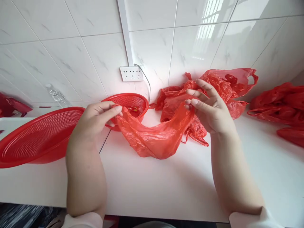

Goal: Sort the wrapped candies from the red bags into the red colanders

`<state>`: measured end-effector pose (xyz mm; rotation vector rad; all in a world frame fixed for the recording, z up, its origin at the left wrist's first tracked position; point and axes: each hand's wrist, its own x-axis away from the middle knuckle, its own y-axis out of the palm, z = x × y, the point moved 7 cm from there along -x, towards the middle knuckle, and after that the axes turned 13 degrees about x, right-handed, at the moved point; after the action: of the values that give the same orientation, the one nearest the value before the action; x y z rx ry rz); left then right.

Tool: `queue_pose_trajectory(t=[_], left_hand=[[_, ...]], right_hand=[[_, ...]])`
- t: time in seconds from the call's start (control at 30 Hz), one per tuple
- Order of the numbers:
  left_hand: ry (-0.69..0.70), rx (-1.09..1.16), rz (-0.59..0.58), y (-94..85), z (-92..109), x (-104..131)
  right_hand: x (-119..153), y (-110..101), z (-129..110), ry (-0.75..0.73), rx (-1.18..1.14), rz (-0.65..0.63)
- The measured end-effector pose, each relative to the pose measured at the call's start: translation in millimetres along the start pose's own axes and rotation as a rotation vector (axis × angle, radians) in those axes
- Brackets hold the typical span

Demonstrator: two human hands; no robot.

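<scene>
A thin red plastic bag [152,139] hangs slack between my two hands over the white table. My left hand [98,118] pinches one end between thumb and fingers, just in front of a small red basket [144,106]. With thumb and forefinger, my right hand [211,110] grips the opposite end, its other fingers spread. Behind that hand lies a heap of crumpled red plastic bags [223,84]. Inside the small basket are a few things with yellow marks, too small to make out and partly covered by the held bag.
A large red perforated basket [35,136] stands at the left, close to my left forearm. More red bags [280,104] are piled at the far right. Against the tiled wall are a clear plastic bottle [58,96] and a power socket [131,74] with a cable.
</scene>
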<state>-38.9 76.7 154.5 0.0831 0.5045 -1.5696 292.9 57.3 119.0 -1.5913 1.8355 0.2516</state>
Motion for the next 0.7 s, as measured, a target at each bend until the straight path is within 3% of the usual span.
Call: queue_pose_trajectory(t=[0.1,0.2,0.27,0.37,0.5,0.6,0.7], left_hand=[[0.048,0.236,0.026,14.1,-3.1,-14.1],[0.23,0.422,0.122,17.3,-1.4,-19.0],[0.326,0.47,0.139,18.1,0.6,-19.1],[0.324,0.476,0.067,25.4,-0.4,-20.2],[0.155,0.302,-0.094,41.0,-11.7,-22.1],[0.048,0.175,-0.2,42.5,-26.6,-24.3],[-0.04,0.068,-0.264,36.4,-45.9,-29.3]], right_hand=[[1.2,-1.2,-2.0,-0.052,0.132,0.13],[8.2,-13.5,-13.4,-0.139,0.242,0.374],[11.5,-15.6,-22.2,-0.182,0.344,0.432],[10.2,-5.2,-30.5,-0.231,0.512,0.348],[6.8,6.6,-25.9,-0.236,0.562,0.257],[4.0,3.9,-9.3,-0.174,0.558,0.199],[1.0,3.5,20.9,-0.044,0.486,-0.036]])
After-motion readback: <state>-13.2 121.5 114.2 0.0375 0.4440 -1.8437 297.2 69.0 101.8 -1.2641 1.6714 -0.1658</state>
